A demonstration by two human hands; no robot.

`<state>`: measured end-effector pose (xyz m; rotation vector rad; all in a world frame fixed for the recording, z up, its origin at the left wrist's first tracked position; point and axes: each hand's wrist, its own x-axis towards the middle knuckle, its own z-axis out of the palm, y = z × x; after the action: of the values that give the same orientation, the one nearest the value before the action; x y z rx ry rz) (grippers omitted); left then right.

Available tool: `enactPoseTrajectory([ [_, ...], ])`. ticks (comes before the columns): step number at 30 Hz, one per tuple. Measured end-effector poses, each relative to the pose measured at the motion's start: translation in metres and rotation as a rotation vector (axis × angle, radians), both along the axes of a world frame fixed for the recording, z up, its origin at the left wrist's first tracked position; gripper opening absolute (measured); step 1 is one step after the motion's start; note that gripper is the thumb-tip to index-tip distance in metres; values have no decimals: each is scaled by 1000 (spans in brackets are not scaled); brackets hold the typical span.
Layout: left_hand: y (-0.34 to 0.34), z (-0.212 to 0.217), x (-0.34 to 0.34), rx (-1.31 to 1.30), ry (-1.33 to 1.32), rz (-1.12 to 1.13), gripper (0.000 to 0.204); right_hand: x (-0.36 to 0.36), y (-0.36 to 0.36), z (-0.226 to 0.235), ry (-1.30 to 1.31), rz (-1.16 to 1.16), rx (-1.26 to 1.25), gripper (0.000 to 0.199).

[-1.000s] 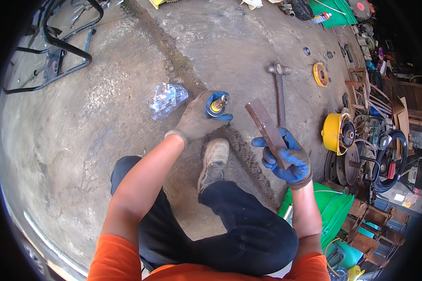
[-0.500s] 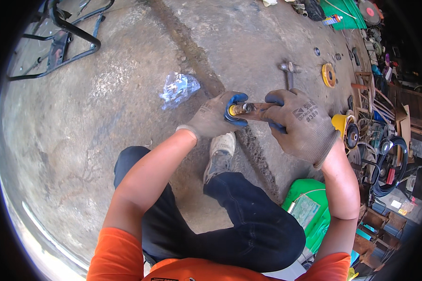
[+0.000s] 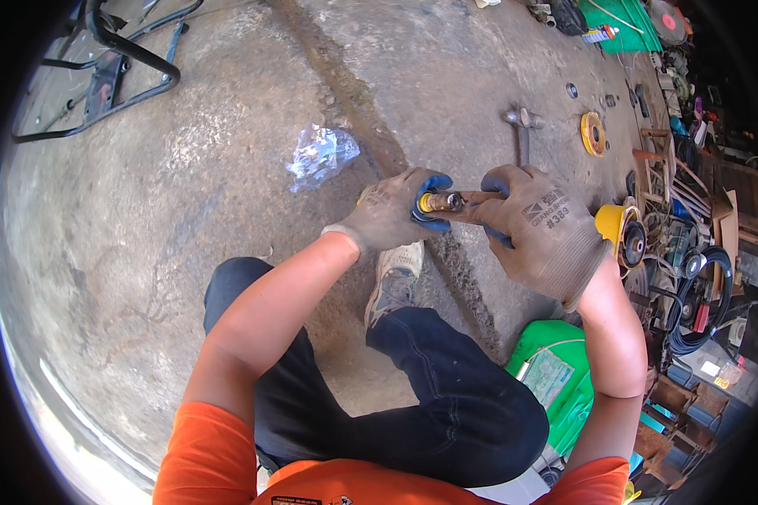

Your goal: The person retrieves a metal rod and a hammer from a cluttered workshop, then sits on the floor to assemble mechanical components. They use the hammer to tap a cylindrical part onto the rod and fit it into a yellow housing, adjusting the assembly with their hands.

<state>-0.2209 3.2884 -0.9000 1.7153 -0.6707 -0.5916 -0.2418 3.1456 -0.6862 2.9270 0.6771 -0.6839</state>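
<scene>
Both hands wear grey work gloves with blue palms. My left hand [image 3: 386, 209] is closed around a part with a yellow collar [image 3: 424, 204] and a dark metal stud [image 3: 446, 202] that sticks out to the right; the glove hides the rest. A rusty flat metal bar [image 3: 477, 209] is gripped by my right hand [image 3: 544, 225], its left end against or very close to the stud. I cannot tell whether the bar fits round the stud or only lies beside it.
A hammer [image 3: 524, 122] lies beyond my right hand. Right of it are a yellow ring [image 3: 592, 134] and a yellow-housed part [image 3: 619, 227]. Crumpled clear plastic [image 3: 322, 156] lies left, a black tubular frame [image 3: 135, 55] far left, a green container [image 3: 556, 370] by my knee, clutter [image 3: 691, 278] along the right.
My left hand and the yellow-collared part have shifted slightly right, and the stud end has turned a little. My right hand stays almost in place, still gripping the bar.
</scene>
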Motion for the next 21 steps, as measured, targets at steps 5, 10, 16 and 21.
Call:
enactPoseTrajectory([
  [5,0,16,0,-54,-45,24,64,0,-5,-7,11,-41,88,28],
  [10,-11,23,5,-56,-173,11,54,-1,-5,-8,53,-131,179,58],
  [16,-12,23,6,62,-224,14,38,10,-75,-2,-274,-741,1026,50],
  [21,-26,24,6,30,-238,-5,36,-14,-238,-173,-490,-1159,382,62],
])
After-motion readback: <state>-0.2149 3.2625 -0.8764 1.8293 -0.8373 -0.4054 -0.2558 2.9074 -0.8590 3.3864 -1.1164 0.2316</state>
